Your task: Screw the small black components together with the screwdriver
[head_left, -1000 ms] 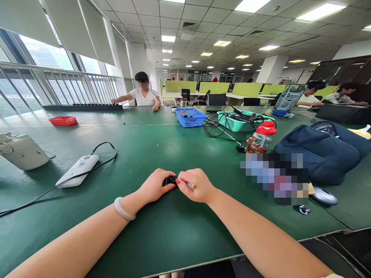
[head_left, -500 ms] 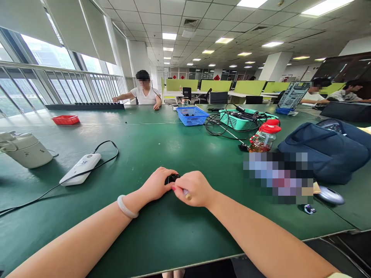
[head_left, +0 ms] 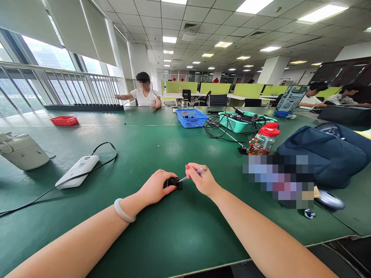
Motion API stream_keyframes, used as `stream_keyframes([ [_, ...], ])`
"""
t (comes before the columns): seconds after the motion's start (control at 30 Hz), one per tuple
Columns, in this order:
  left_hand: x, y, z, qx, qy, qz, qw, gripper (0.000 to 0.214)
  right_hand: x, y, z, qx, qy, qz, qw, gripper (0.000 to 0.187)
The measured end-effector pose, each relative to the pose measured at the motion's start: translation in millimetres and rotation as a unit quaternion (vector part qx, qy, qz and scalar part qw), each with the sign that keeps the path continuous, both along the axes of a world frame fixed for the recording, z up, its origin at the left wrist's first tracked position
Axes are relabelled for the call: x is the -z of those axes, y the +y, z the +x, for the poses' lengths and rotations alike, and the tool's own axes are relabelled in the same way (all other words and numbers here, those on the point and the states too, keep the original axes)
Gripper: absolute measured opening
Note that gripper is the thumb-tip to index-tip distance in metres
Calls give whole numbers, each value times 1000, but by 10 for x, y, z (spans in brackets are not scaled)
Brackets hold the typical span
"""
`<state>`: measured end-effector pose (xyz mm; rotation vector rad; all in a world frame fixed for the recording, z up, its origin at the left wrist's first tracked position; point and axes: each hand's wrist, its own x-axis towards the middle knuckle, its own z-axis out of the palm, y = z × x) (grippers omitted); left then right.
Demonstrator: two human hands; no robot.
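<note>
My left hand [head_left: 156, 187], with a pale bangle [head_left: 124, 211] at the wrist, is closed round a small black part [head_left: 176, 183] and keeps it against the green table [head_left: 179, 235]. The fingers cover much of that part, so its kind does not show. In my right hand [head_left: 203, 181] is a slim screwdriver [head_left: 201, 170] with a pale handle and a gold-coloured end. It slants down to the left, and its thin metal shaft reaches the right side of the black part. Whether the tip touches it is too small to tell.
Leftward lie a white power bank [head_left: 78, 172] with a black cord and a pale jug [head_left: 26, 152]. A red tray [head_left: 64, 121], blue basket [head_left: 193, 117] and green basket [head_left: 240, 123] stand farther off. Rightward are a red-capped bottle [head_left: 264, 139] and a dark blue bag [head_left: 321, 154]. A person [head_left: 145, 94] sits opposite.
My right hand has moved right and slightly up and turned, so the screwdriver now lies slanted with its shaft showing. More of the black part is visible; my left hand still holds it.
</note>
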<state>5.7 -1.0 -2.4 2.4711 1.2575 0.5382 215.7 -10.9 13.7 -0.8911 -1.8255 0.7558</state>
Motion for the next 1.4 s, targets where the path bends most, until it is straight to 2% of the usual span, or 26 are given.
stream_keyframes([
  [0.1, 5, 0, 7, 2, -1, 8, 1000, 30, -24, -73, -18, -14, -70, 56, 996, 48],
  [0.23, 12, 8, 14, 1, -1, 5, 1000, 27, 15, -108, -65, -32, -138, 168, 976, 39],
  [0.43, 4, 8, 14, 8, 2, 2, 1000, 29, 117, -106, -126, -8, -192, 329, 924, 35],
  [0.63, -17, -12, 9, 19, 8, 12, 1000, 32, 151, -122, -159, 5, -209, 434, 876, 34],
  [0.9, -28, -38, 23, 6, 12, 8, 1000, 29, 180, -144, -203, 2, -237, 467, 852, 39],
  [1.4, -23, -26, 3, 11, 8, 9, 1000, 31, 160, -135, -200, 10, -209, 493, 845, 37],
])
